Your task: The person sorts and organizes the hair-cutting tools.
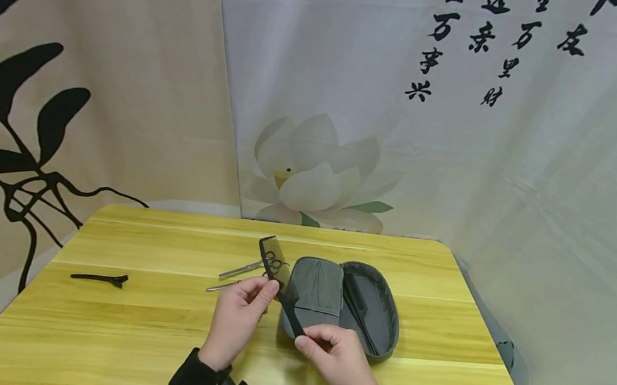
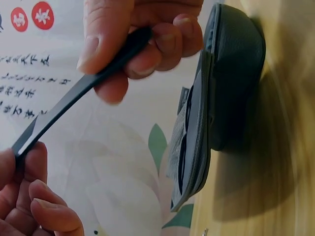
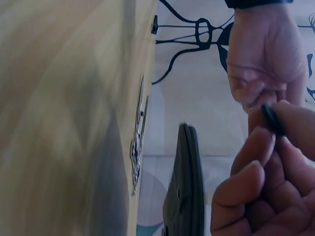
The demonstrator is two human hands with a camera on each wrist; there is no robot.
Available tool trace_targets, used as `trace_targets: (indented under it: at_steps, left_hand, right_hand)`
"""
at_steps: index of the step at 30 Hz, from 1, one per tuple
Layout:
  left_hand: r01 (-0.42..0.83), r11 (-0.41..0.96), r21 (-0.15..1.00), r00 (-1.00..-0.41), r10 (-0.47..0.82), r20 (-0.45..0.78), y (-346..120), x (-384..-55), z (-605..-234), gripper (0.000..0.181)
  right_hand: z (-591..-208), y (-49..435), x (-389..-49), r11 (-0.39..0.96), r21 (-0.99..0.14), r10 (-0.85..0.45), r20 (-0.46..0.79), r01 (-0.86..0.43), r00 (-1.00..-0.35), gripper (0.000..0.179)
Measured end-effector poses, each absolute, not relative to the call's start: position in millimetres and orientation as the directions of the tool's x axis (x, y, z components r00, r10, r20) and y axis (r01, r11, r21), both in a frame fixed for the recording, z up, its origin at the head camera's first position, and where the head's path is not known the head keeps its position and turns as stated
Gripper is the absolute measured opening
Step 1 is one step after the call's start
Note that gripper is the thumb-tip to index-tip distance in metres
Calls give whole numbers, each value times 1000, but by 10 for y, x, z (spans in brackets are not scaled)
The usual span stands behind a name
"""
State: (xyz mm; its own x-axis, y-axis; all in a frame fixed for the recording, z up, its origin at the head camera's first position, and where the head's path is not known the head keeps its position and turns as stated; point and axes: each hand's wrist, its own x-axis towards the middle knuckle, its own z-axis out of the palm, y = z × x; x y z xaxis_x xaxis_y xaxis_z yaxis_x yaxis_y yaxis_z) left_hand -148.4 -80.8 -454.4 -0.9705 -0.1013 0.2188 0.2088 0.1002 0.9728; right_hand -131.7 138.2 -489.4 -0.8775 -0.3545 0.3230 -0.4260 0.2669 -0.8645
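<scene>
A black comb [image 1: 292, 316] with a plain handle is held in the air, tilted, its toothed end up and to the left. My left hand [image 1: 237, 318] pinches it between thumb and fingers where the teeth meet the handle. At the handle's lower end, my right hand [image 1: 345, 360] pinches it too. In the left wrist view the comb's handle [image 2: 66, 101] spans the two hands. Just behind the hands a grey zip case [image 1: 321, 280] lies open on the table. Inside its right half rests a dark, long item [image 1: 357, 306], possibly another comb.
Left of the case lie metal scissors [image 1: 242, 271], with a second metal tool [image 1: 219, 286] partly hidden by my left hand. A black hair clip [image 1: 99, 278] lies far left on the wooden table [image 1: 154, 340]. Printed cloth [image 1: 516, 178] hangs behind the table.
</scene>
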Motion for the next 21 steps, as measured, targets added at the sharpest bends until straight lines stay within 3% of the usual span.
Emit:
trace_targets:
  at_steps: [11,21]
  left_hand:
    - [253,102,962,-966,-33,258,-732,-1434,-4546,14]
    - [158,189,969,-981,-82,176,-805,-1508,-4658,19]
  right_hand:
    - [-4910,1299,-1251,215,-869,-403,337,-446,-851,11]
    - [-4890,1327,-1272,263,-886,-309,298,-382,-903,16]
